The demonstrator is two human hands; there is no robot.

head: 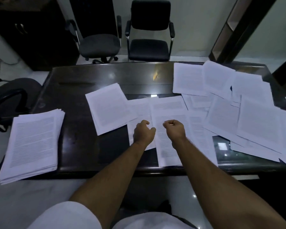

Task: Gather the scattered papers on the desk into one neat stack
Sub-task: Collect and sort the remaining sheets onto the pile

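A thick stack of printed papers lies at the desk's front left corner, its edges slightly fanned. A smaller pile sits tilted left of centre. Many loose sheets overlap across the right half of the desk. My left hand is over a sheet at the centre, fingers loosely curled with thumb and fingers apart and nothing between them. My right hand is beside it over a long central sheet, fingers curled into a fist. I see no paper gripped in either hand.
The dark glossy desk shows bare surface at the back and between the left stack and the centre pile. Two black office chairs stand behind the desk, and another chair is at the left. Some sheets overhang the front right edge.
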